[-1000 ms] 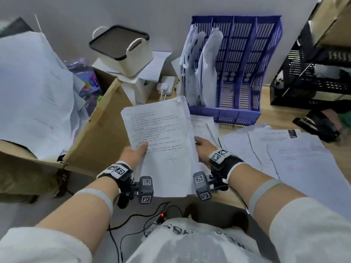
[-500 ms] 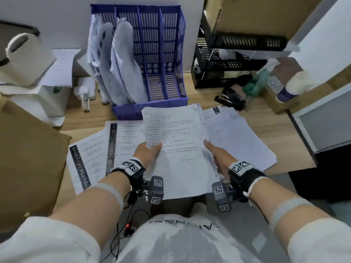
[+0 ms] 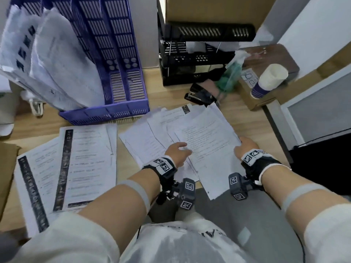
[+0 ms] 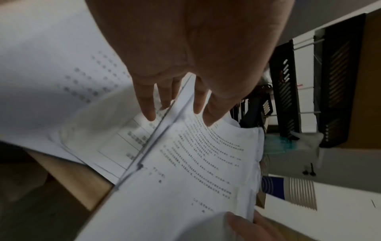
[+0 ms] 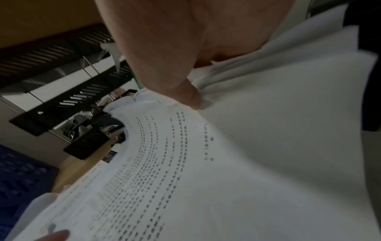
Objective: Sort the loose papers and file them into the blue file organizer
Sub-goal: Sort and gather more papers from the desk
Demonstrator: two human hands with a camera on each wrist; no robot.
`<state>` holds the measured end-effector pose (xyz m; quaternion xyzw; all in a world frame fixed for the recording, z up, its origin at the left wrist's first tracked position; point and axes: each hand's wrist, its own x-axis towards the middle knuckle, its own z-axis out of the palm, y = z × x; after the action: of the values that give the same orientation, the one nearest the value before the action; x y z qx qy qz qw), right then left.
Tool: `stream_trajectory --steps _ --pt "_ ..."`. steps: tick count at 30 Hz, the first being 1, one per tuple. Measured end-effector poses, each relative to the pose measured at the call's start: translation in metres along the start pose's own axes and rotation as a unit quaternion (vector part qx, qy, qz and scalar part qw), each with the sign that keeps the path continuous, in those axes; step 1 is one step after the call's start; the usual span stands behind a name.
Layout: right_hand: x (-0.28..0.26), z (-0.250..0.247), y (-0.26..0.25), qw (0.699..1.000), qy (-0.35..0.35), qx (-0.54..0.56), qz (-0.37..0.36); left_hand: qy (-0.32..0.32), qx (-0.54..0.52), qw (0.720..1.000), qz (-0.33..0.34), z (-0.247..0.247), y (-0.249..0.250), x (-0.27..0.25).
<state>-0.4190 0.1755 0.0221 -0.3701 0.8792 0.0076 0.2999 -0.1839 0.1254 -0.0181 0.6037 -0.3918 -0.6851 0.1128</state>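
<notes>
A stack of printed pages (image 3: pixel 207 147) is held between both hands, low over a fan of loose papers (image 3: pixel 144 141) on the wooden desk. My left hand (image 3: pixel 178 149) pinches the stack's left edge; in the left wrist view that edge (image 4: pixel 164 130) runs between its fingers (image 4: pixel 146 109). My right hand (image 3: pixel 244 144) grips the right edge, its thumb (image 5: pixel 185 91) pressing on the top page (image 5: pixel 185 163) and its fingers hidden beneath. The blue file organizer (image 3: pixel 106 114) stands at the back left with papers (image 3: pixel 62 67) in its left slots; the right slots look bare.
More printed sheets (image 3: pixel 85 162) lie left of the hands. A black stapler (image 3: pixel 199 95), a black mesh tray rack (image 3: pixel 199 54), a green spray bottle (image 3: pixel 229 74) and stacked paper cups (image 3: pixel 269 80) stand at the back right. Cardboard (image 3: pixel 7 168) edges the left.
Both hands have carried the stack to the right and lowered it from upright in front of the organizer to nearly flat over the right-hand pile. The head view has swung right.
</notes>
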Motion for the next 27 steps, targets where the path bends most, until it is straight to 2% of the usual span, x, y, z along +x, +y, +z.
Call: stream_trajectory --steps 2,5,8,11,13,16,17,20,24,27 --pt "0.022 -0.001 0.000 0.999 -0.030 -0.041 -0.007 0.043 -0.035 0.998 -0.017 0.010 0.005 0.007" --pt "0.048 0.007 0.003 0.997 -0.067 -0.039 -0.018 0.101 -0.090 0.990 -0.043 0.018 0.007 0.020" --pt "0.052 0.010 0.003 0.994 -0.068 -0.075 -0.041 0.127 -0.126 0.983 -0.051 0.022 -0.004 0.034" --pt "0.056 0.010 0.009 0.991 -0.103 -0.051 -0.073 0.069 -0.092 0.993 -0.001 0.037 -0.008 0.039" --pt "0.067 0.014 0.019 0.989 -0.124 -0.015 -0.076 0.054 -0.053 0.997 0.015 0.046 -0.006 0.040" --pt "0.066 0.003 0.023 0.988 -0.085 0.110 -0.069 0.036 -0.056 0.997 0.037 0.051 0.007 0.035" --pt "0.062 -0.005 0.019 0.978 -0.063 0.188 -0.064 0.020 -0.049 0.997 0.061 0.051 0.017 0.028" --pt "0.058 -0.034 0.010 0.918 -0.017 0.389 -0.069 -0.029 -0.037 0.990 0.137 0.049 0.053 0.009" --pt "0.048 -0.073 -0.005 0.858 0.034 0.508 -0.073 -0.031 -0.059 0.974 0.218 0.040 0.100 -0.013" --pt "0.032 -0.093 -0.014 0.812 0.059 0.571 -0.104 -0.020 -0.068 0.957 0.282 0.033 0.118 -0.021"
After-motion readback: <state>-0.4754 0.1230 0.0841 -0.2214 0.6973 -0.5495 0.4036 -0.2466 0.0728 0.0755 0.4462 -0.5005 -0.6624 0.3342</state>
